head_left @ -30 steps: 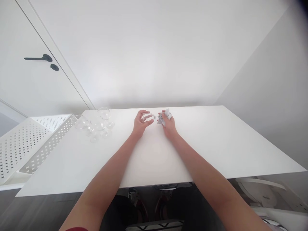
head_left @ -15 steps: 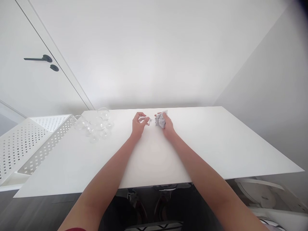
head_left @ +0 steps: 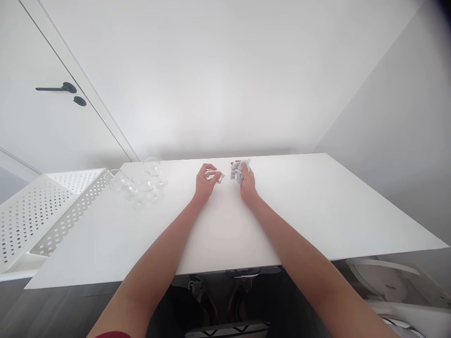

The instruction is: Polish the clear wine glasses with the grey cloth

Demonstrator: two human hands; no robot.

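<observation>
Over the far middle of the white table (head_left: 317, 211), my left hand (head_left: 205, 183) is curled around the bowl of a clear stemmed glass (head_left: 214, 175) lying sideways. My right hand (head_left: 247, 180) is closed on a crumpled grey-white cloth (head_left: 238, 171) pressed against the glass's stem or foot end. Both hands sit close together, a little above the tabletop.
Several clear stemmed glasses (head_left: 139, 180) stand grouped at the table's far left. A white perforated rack (head_left: 45, 206) adjoins the left edge. A door with a dark handle (head_left: 58, 88) is behind it. A white chair (head_left: 387, 281) shows at lower right.
The right hand has shifted the cloth slightly around the glass's end, fingers first lifted, then closed over it. The left hand keeps hold of the glass, barely moving.
</observation>
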